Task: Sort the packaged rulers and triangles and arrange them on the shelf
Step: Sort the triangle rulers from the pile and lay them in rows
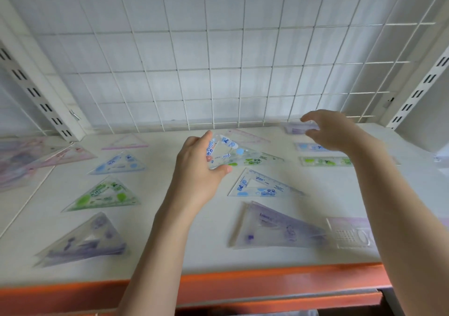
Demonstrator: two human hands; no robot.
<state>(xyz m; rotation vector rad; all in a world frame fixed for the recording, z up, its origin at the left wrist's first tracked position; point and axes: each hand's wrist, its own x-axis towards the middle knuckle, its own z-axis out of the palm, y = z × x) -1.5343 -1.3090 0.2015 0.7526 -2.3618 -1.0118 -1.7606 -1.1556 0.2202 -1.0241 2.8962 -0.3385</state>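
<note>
Gripping a blue-printed packaged triangle [224,151] above the white shelf [170,218], the left hand [196,167] pinches its corner. Right hand [328,131] hovers, fingers spread, over the purple packaged ruler [295,129] near the wire grid [218,72].

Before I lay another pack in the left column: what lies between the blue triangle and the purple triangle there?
In the head view, a green triangle lies flat on the shelf between the blue triangle and the purple triangle.
</note>
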